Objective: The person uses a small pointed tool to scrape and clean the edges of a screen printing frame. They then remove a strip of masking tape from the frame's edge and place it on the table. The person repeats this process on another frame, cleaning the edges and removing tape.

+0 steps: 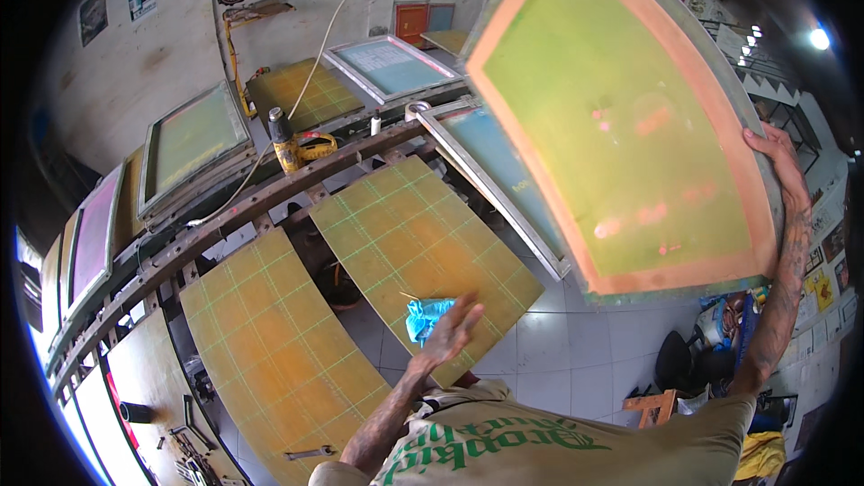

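Note:
My right hand (779, 155) grips the outer edge of a large screen-printing frame (558, 108), held raised and tilted at my right. Its mesh is yellow-green, with an orange border and some pinkish blotches. My left hand (453, 335) hovers low over the near end of a brown printing board (414, 234) marked with a green grid, its fingers stretched out. Right beside that hand lies a crumpled blue cloth (426, 319) on the board; whether the palm touches it I cannot tell. Part of the right hand's grip is hidden behind the frame.
Another gridded board (279, 333) lies to the left, with a wrench (309, 454) on it. A metal rail (243, 193) carries a yellow heat gun (286, 144). More screen frames (393, 67) rest beyond it. A blue-meshed frame (504, 171) leans under the raised one.

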A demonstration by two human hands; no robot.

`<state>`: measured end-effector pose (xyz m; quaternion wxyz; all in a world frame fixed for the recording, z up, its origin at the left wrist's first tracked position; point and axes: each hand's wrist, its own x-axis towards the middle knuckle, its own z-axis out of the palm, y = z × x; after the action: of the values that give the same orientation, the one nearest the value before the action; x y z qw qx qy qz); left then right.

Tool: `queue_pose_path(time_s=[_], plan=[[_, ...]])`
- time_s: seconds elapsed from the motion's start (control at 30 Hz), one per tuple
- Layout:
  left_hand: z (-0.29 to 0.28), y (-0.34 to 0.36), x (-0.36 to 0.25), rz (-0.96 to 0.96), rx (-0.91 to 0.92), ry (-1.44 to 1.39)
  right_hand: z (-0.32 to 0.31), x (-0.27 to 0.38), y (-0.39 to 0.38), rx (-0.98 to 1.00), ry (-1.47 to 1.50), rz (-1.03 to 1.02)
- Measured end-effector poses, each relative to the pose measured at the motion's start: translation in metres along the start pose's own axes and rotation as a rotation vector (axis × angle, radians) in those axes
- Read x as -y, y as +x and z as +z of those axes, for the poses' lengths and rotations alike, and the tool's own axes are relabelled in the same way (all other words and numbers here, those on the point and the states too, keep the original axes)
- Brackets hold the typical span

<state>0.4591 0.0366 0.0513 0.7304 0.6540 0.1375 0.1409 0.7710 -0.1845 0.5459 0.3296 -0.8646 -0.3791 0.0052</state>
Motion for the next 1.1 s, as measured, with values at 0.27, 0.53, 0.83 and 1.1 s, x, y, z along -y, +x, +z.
queue_pose_path(time_s=[0.27,0.53,0.83,1.1], plan=[[0.012,0.022,-0.004,-0.003,-0.198,-0.534,0.040,0.051,-0.058,-0.065,0.241,-0.005],[-0.035,-0.111,0.006,-0.029,-0.696,-0.532,0.132,0.113,-0.085,0.060,0.337,-0.092],[-0.231,-0.343,0.003,0.196,-1.473,-0.040,0.398,0.156,-0.066,0.365,0.476,-0.183],[-0.290,-0.435,0.010,-0.112,-1.522,0.225,0.644,0.033,-0.142,0.432,0.634,0.152]])
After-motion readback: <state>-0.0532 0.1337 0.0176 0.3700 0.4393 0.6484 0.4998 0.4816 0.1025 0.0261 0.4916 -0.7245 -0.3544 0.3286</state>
